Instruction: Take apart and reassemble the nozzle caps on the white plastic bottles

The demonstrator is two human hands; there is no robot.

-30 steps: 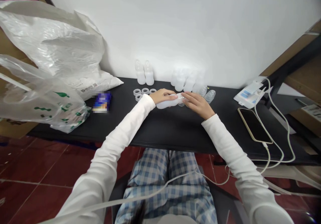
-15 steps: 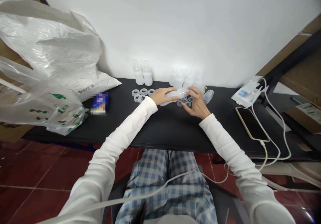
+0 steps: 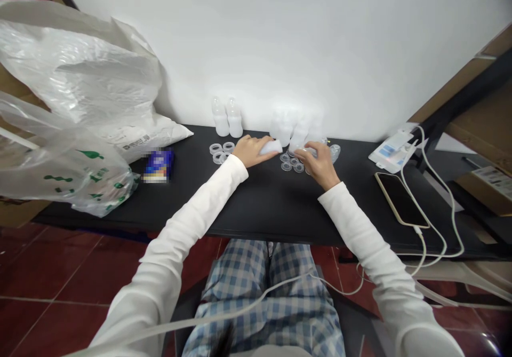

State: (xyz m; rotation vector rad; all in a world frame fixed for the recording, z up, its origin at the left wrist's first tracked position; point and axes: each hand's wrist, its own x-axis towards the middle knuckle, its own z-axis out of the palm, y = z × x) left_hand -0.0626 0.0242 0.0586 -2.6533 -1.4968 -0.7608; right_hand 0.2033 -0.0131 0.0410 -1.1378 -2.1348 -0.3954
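My left hand (image 3: 248, 151) is wrapped around a white baby bottle (image 3: 272, 147), which lies on its side with its end pointing right. My right hand (image 3: 321, 166) is apart from that bottle, its fingers closed on a clear cap (image 3: 306, 151) that they partly cover. Below the right fingers lie several small clear discs (image 3: 286, 166). White rings (image 3: 216, 148) rest beside my left hand, some hidden by it. Another clear cap (image 3: 336, 152) sits just right of my right hand.
Two capped bottles (image 3: 235, 119) stand against the wall; several white bottles (image 3: 286, 130) stand behind my hands. At left are plastic bags (image 3: 92, 170) and a blue packet (image 3: 159, 165). A phone (image 3: 401, 199), cables and a white power strip (image 3: 391, 151) occupy the black table's right side.
Both hands were together on one capped bottle. Now they are apart: the bottle stays in my left hand, its open end bare, and my right hand has drawn the clear cap away.
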